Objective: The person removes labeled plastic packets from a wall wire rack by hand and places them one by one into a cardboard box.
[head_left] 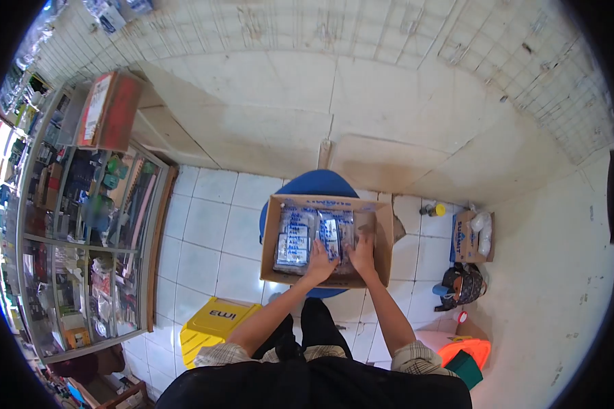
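Note:
A cardboard box (385, 242) stands open on a blue round-topped stool, holding rows of clear plastic packets (293, 240) with blue print and white labels. Both hands reach down into it. My left hand (320, 263) is closed at the near end of a labelled packet (329, 235) in the middle of the box. To its right, my right hand (361, 255) lies with fingers apart against the packets, close to the box's right side. The fingertips of both hands are partly hidden among the packets.
Under the box is the blue stool (317, 183). A glass display cabinet (89, 245) lines the left side. On the tiled floor are a yellow box (215, 324), a patterned bag (465, 286), a small carton (465, 238) and an orange container (474, 351). A wall rises ahead.

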`<state>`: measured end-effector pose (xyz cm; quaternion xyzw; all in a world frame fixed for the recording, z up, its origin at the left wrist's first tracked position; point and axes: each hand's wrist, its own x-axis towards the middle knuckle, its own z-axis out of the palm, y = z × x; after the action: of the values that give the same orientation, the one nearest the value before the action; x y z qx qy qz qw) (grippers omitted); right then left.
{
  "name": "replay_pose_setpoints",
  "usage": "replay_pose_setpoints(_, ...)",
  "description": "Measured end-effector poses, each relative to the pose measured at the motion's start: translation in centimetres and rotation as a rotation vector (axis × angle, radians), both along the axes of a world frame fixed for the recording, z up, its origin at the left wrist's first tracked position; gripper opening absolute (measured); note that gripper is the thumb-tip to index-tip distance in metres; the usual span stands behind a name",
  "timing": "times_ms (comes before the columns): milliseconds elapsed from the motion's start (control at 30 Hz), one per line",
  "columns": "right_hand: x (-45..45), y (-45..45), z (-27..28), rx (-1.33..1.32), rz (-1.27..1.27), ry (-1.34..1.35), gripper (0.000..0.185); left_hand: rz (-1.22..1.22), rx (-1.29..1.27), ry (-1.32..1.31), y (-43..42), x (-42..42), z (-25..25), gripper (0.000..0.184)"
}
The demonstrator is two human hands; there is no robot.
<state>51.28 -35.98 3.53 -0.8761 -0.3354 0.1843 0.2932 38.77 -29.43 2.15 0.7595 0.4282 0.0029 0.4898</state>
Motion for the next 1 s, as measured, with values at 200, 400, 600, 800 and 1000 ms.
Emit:
replay_pose_setpoints(200,-0.4,3.3,11.6,0.232,0.274,0.182,0.026,0.021,-0.045,-0.37,9.1,-7.8,10.9,0.077)
replay_pose_setpoints(400,-4.3,13.7,27.9,0.56,0.318,0.083,0.017,0.048,0.065,-0.82,21.6,-11.0,24.6,0.055)
replay_pose_setpoints(600,-8.1,23.8,39.9,0.844,0.41,-0.207,0.013,0.053,0.327,-1.112,32.4,-11.5,35.1,0.046)
replay_pose_setpoints(800,-3.0,36.0,43.4,0.964,0.294,-0.578,0.041,0.117,0.7,-1.086,42.4,-4.9,39.3,0.052)
replay_pose_setpoints(1000,-0.2,41.2,44.5,1.078,0.187,-0.512,0.067,0.124,0.863,-1.209,46.8,-0.9,41.1,0.059)
